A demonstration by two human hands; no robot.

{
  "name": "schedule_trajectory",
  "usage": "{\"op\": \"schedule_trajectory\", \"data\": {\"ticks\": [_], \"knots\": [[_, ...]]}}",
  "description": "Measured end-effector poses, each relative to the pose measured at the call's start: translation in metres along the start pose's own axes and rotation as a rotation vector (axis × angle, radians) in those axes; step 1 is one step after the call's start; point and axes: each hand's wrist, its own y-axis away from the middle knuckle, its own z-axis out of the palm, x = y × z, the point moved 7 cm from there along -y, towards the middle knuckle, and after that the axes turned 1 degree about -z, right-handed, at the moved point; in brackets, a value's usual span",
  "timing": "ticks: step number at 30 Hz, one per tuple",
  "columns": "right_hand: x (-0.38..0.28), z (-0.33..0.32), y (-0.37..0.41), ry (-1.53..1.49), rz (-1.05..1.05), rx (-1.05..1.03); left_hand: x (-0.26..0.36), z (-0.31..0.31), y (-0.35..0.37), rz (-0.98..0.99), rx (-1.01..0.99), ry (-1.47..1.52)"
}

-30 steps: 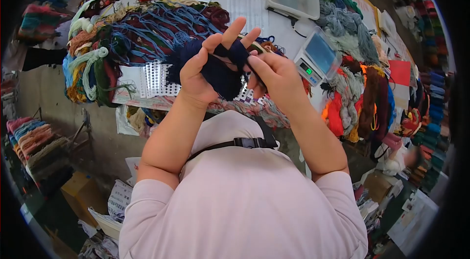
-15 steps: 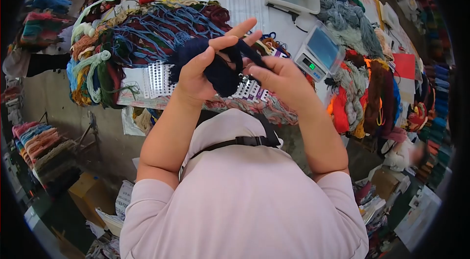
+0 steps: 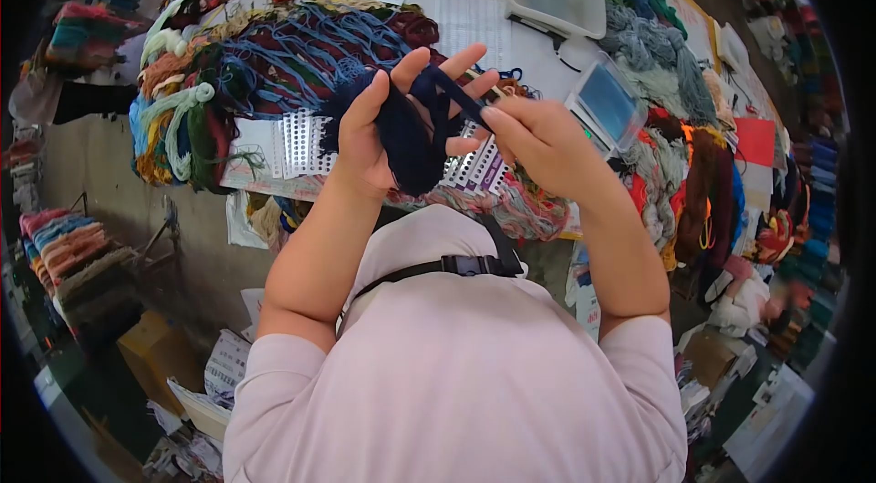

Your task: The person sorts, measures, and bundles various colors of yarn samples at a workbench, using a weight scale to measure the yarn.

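winding dark blue yarn [image 3: 408, 144]
left hand [image 3: 388, 132] spread open, loops round it; right hand [image 3: 538, 141] pinches the yarn; best pull snug.

A yarn-heaped table [image 3: 540, 63] stands on grey concrete floor [image 3: 100, 182], yarn racks [image 3: 64, 255] alongside.

Your headcam's heavy fisheye bends everything near the rim, with black vignette. Light's soft and even, hardly any shadows; navy yarn [image 3: 406, 141] reads nearly black.
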Motion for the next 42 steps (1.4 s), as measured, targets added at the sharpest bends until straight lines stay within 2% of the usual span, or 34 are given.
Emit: {"op": "schedule_trajectory", "data": {"ticks": [2,3,4,6,9,10,12,14,16,17,18,20,22,23,25,28,29,31,32,33,35,36,37,38,40,41,42], "knots": [[0.034,0.000,0.010,0.231,0.120,0.075,0.004,0.002,-0.003,0.020,-0.016,-0.010],[0.027,-0.002,0.015,0.368,-0.141,0.256,0.003,0.001,-0.004,0.011,-0.001,-0.074],[0.029,-0.006,0.018,0.302,-0.155,0.345,0.000,-0.001,-0.005,0.002,0.004,-0.069],[0.015,-0.010,0.022,0.123,-0.190,0.474,-0.004,-0.007,-0.008,0.035,0.061,-0.312],[-0.006,0.002,0.015,0.116,-0.302,0.357,-0.013,-0.010,-0.010,-0.018,0.017,-0.467],[-0.003,0.008,0.010,0.084,-0.257,0.305,-0.016,-0.008,-0.011,-0.041,-0.026,-0.475],[0.000,0.014,0.007,0.034,-0.140,0.255,-0.018,-0.002,-0.013,-0.058,0.009,-0.568],[0.009,0.018,0.004,-0.038,-0.116,0.211,-0.013,-0.003,-0.010,-0.032,0.043,-0.550],[0.012,0.021,0.002,-0.110,-0.095,0.164,-0.009,0.002,-0.011,-0.077,0.031,-0.750],[0.012,0.017,0.002,-0.169,-0.094,0.200,-0.004,0.004,-0.010,-0.051,0.143,-0.754],[0.013,0.013,0.003,-0.226,-0.092,0.238,0.000,0.009,-0.008,-0.048,0.144,-0.760],[0.025,0.015,0.000,-0.342,-0.090,0.242,0.008,0.007,-0.002,-0.119,0.300,-0.885],[0.022,0.011,0.000,-0.483,-0.222,0.310,0.012,0.011,-0.003,-0.097,0.345,-0.926],[0.021,0.011,0.002,-0.484,-0.223,0.311,0.013,0.008,-0.001,-0.139,0.384,-0.944],[0.027,0.023,0.002,-0.758,-0.044,0.185,0.012,0.008,0.000,-0.182,0.424,-0.963],[0.028,0.021,0.003,-0.798,-0.018,0.148,0.009,0.012,-0.001,-0.179,0.467,-0.926],[0.025,0.020,0.004,-0.798,-0.019,0.149,0.011,0.010,0.000,-0.157,0.474,-0.943],[0.015,0.015,0.005,-0.389,-0.033,0.154,0.013,0.005,0.000,-0.139,0.475,-0.964],[0.009,0.008,0.005,-0.137,-0.110,0.171,0.013,0.005,-0.001,-0.109,0.388,-0.930],[0.008,0.004,0.007,-0.139,-0.114,0.179,0.013,0.006,-0.003,-0.081,0.301,-0.894],[0.010,0.003,0.006,-0.293,-0.053,0.102,0.009,0.006,-0.009,-0.024,0.266,-0.910],[0.010,0.000,0.006,-0.292,-0.059,0.114,0.005,0.008,-0.012,-0.037,0.236,-0.769],[0.012,-0.004,0.005,-0.429,-0.082,0.141,-0.001,0.010,-0.015,-0.053,0.205,-0.627],[0.014,-0.007,0.005,-0.565,-0.104,0.167,-0.007,0.011,-0.015,-0.071,0.329,-0.548],[0.031,-0.014,0.003,-1.020,-0.017,0.184,-0.019,0.007,-0.011,-0.299,0.323,-0.596],[0.039,-0.022,0.005,-1.233,0.011,0.170,-0.023,0.016,-0.013,-0.389,0.201,-0.731],[0.045,-0.037,0.010,-1.344,0.026,0.238,-0.022,0.013,-0.002,-0.394,0.065,-0.709]]}}
